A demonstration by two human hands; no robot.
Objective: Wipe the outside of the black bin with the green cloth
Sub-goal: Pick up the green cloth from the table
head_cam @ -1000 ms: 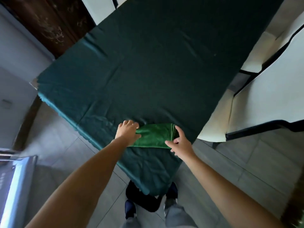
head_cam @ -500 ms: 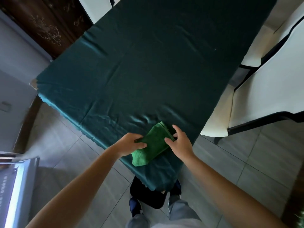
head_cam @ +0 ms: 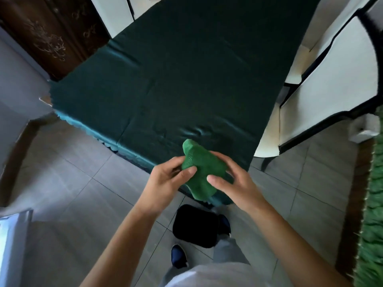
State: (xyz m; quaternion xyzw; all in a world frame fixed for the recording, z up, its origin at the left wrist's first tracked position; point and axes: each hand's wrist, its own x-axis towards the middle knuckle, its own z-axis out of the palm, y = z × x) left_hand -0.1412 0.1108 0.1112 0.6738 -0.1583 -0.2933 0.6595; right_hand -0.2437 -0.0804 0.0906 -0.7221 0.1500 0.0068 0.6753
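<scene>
The folded green cloth [head_cam: 202, 170] is held up in the air over the near corner of the table, between both hands. My left hand [head_cam: 165, 181] pinches its left edge with thumb and fingers. My right hand [head_cam: 232, 181] grips its right side, thumb on top. The black bin [head_cam: 195, 225] stands on the tiled floor below the cloth, between my feet, seen from above with its dark opening facing up. Neither hand touches the bin.
A table under a dark green tablecloth [head_cam: 186, 79] fills the middle. White chairs with black frames [head_cam: 331, 90] stand at its right side. A dark wooden cabinet [head_cam: 47, 34] is at the upper left, a green rug [head_cam: 373, 204] along the right edge.
Both hands have lifted the green cloth off the table and drawn it towards me. The view has tilted down, so the black bin on the floor shows more fully.
</scene>
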